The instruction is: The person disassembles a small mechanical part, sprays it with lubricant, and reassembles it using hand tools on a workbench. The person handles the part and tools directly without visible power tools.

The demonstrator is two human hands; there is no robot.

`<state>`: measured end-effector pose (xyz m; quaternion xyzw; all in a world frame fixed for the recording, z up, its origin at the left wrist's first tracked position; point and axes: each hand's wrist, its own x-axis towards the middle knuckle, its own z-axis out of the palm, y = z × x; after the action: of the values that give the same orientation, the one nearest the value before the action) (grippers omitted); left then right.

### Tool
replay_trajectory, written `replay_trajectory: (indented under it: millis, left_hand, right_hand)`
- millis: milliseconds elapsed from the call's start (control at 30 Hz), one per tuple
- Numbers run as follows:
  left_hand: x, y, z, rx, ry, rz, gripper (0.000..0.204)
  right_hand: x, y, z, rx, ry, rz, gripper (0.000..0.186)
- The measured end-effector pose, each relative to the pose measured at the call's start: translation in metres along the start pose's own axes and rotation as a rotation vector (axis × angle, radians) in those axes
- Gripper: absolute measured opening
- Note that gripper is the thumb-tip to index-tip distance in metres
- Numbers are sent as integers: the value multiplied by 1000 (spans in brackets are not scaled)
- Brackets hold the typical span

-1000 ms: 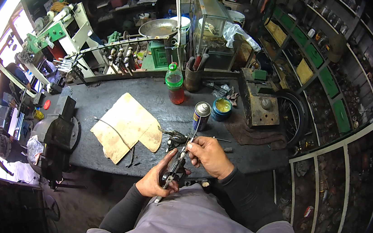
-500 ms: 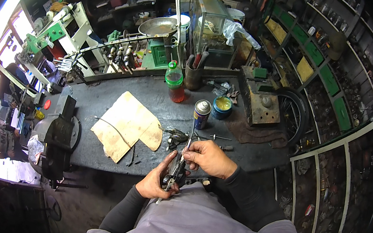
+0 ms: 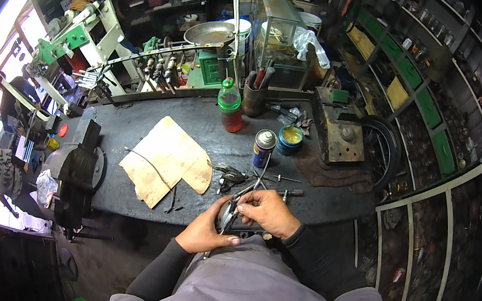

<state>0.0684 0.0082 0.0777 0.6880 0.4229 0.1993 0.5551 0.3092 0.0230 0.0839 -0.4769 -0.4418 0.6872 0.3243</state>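
Observation:
My left hand [image 3: 204, 232] is closed around a small dark-and-silver metal mechanical part [image 3: 225, 216] just in front of the bench's near edge. Its exact kind is partly hidden by my fingers. With bent, pinched fingers, my right hand [image 3: 268, 212] works at the part's upper right side; what sits between its fingertips is hard to make out. A thin grey cable-like piece [image 3: 262, 173] rises from beside those fingertips toward the spray can [image 3: 264, 143]. Past my hands, a dark metal assembly [image 3: 231, 177] lies on the bench, with a small T-shaped tool [image 3: 287, 179] to its right.
The black bench [image 3: 197, 119] carries cardboard [image 3: 158, 153] with a cable on it, a bottle of red liquid [image 3: 231, 117], a blue grease tub [image 3: 290, 141] and a rusty metal block [image 3: 339, 137]. A vise [image 3: 75, 162] stands left; shelving rises right. Another person [image 3: 6, 176] is at far left.
The metal part has turned a little in my left hand, and the thin cable-like piece now leans further right. My right hand has shifted slightly lower. The whole view has moved slightly.

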Motion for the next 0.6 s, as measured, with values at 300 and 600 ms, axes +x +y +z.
replay_trajectory:
  millis: [300,600]
  left_hand:
    - [28,-34,24,367,279,34,68]
    - [36,-38,38,538,516,224,53]
  right_hand:
    - [37,71,-23,142,98,220,21]
    - [38,67,-15,77,190,98,20]
